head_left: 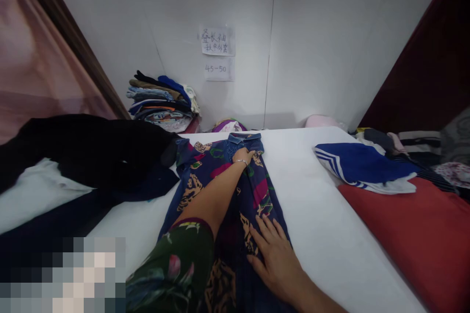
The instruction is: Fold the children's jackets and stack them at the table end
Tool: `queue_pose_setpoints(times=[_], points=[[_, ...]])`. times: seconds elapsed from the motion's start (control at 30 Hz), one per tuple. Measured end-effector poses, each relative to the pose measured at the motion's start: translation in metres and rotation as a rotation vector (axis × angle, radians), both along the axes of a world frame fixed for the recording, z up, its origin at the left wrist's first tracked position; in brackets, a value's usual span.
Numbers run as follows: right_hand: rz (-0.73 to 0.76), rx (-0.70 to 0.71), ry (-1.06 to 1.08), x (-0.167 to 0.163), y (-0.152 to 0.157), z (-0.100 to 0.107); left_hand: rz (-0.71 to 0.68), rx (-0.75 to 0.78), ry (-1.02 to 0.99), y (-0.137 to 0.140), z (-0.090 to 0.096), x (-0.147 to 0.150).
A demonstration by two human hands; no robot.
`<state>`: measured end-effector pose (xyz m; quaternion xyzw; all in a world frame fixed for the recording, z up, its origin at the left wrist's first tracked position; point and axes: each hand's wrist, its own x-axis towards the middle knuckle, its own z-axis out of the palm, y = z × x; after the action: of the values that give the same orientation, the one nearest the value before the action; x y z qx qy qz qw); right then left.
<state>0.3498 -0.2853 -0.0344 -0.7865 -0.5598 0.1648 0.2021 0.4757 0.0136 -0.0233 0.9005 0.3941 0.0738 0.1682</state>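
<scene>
A long navy shirt (260, 193) with a tan, green and magenta pattern and a blue denim collar lies on the white table (312, 234), collar toward the wall. My left hand (242, 156), a thin bracelet at its wrist, has its fingers closed on the cloth of the front just below the collar. Lower down, my right hand (273, 252) rests flat on the right side of the shirt, fingers spread. My left forearm crosses over the shirt and hides part of its middle.
Dark clothes (99, 156) are heaped on the left. At the back left stands a stack of folded garments (161, 102). A blue garment with white stripes (363, 164) and red cloth (411, 225) lie on the right. Paper notes (218, 41) hang on the wall.
</scene>
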Motion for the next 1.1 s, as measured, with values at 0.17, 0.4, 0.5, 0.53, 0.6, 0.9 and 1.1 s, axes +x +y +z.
queue_pose_setpoints(times=[0.17, 0.4, 0.5, 0.53, 0.6, 0.9, 1.1], points=[[-0.003, -0.023, 0.020, 0.001, 0.001, -0.002, 0.053, 0.020, 0.026, 0.006, -0.005, 0.006], [-0.009, -0.013, 0.023, 0.001, 0.001, -0.006, 0.035, 0.038, 0.115, 0.018, -0.002, 0.004], [-0.006, -0.011, 0.022, 0.001, 0.001, -0.008, -0.089, 0.135, 0.074, 0.012, 0.000, 0.005], [-0.006, -0.011, 0.022, 0.001, 0.001, -0.008, -0.155, 0.162, 0.060, 0.009, -0.001, 0.005], [-0.004, -0.014, 0.022, 0.002, 0.001, -0.008, -0.292, 0.188, 0.056, 0.004, -0.004, 0.006], [0.000, -0.022, 0.032, 0.001, 0.001, -0.005, -0.306, 0.055, 0.258, 0.009, 0.007, 0.037], [-0.012, -0.005, 0.053, 0.002, 0.001, -0.008, -0.131, 0.112, 0.195, -0.014, 0.008, 0.044]])
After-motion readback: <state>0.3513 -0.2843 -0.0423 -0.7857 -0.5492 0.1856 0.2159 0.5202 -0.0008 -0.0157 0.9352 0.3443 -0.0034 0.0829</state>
